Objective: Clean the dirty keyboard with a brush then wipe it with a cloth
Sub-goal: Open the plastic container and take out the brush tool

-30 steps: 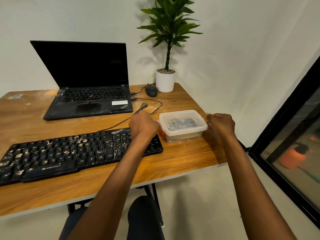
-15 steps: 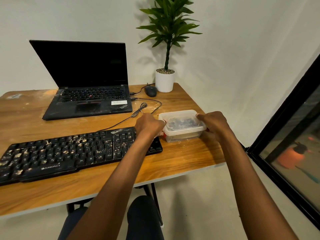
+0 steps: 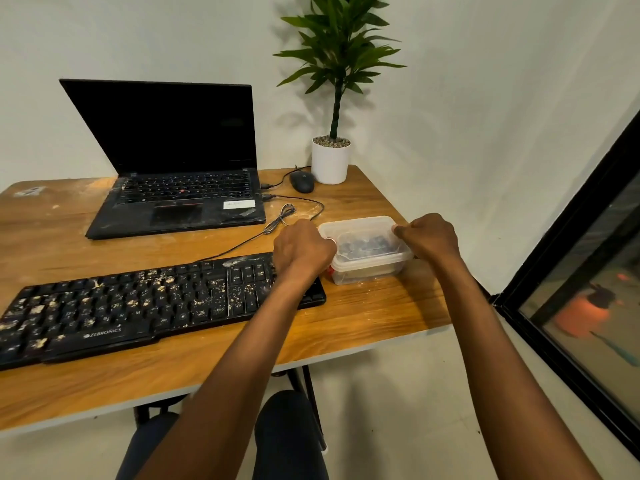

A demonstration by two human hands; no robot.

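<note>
A black keyboard (image 3: pixel 145 306) strewn with pale crumbs lies across the front left of the wooden table (image 3: pixel 363 317). To its right stands a clear plastic box (image 3: pixel 367 251) with its lid on and dark things dimly visible inside. My left hand (image 3: pixel 301 251) grips the box's left side, over the keyboard's right end. My right hand (image 3: pixel 429 239) holds the box's right side, fingers curled at the lid's far right corner. No brush or cloth shows in the open.
An open black laptop (image 3: pixel 173 188) sits at the back of the table. A black mouse (image 3: pixel 302 181) and a white potted plant (image 3: pixel 330 161) stand at the back right. Cables (image 3: pixel 284 216) run between laptop and keyboard. The table's right edge lies just past the box.
Both hands have closed in on the box from its two sides. The right hand came from beside the box to its lid corner; the left hand shifted right against it.
</note>
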